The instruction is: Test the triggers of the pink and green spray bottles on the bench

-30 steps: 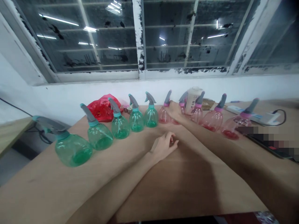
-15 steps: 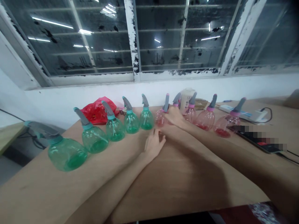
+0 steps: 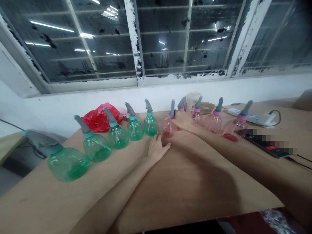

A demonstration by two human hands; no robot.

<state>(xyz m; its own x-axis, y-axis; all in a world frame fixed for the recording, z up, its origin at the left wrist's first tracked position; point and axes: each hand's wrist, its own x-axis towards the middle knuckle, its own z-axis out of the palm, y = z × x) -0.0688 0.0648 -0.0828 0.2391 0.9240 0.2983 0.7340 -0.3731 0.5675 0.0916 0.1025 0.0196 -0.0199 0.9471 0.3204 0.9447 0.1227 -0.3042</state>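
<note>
A pink spray bottle (image 3: 167, 127) with a grey trigger head stands near the middle of the table. From its right side my right hand (image 3: 183, 121) grips it near the neck, fingers curled and partly hidden. Just in front and to the left of that bottle is my left hand (image 3: 157, 150), open, thumb spread from the fingers, low over the tabletop. Close beyond its fingertips stands the nearest green spray bottle (image 3: 150, 125). Another pink spray bottle (image 3: 181, 109) is partly hidden behind my right hand. Each bottle nearby holds a little coloured liquid.
Several green spray bottles (image 3: 97, 148) line the left side, several pink ones (image 3: 212, 123) the right. Behind them are a red plastic bag (image 3: 98, 118) and a pale container (image 3: 192, 103). A phone (image 3: 265, 143) with a cable and a power strip (image 3: 255, 117) lie at right.
My left hand's fingers have straightened, and its thumb has spread away from them. My right hand stays at the pink spray bottle. The whole view has shifted slightly.
</note>
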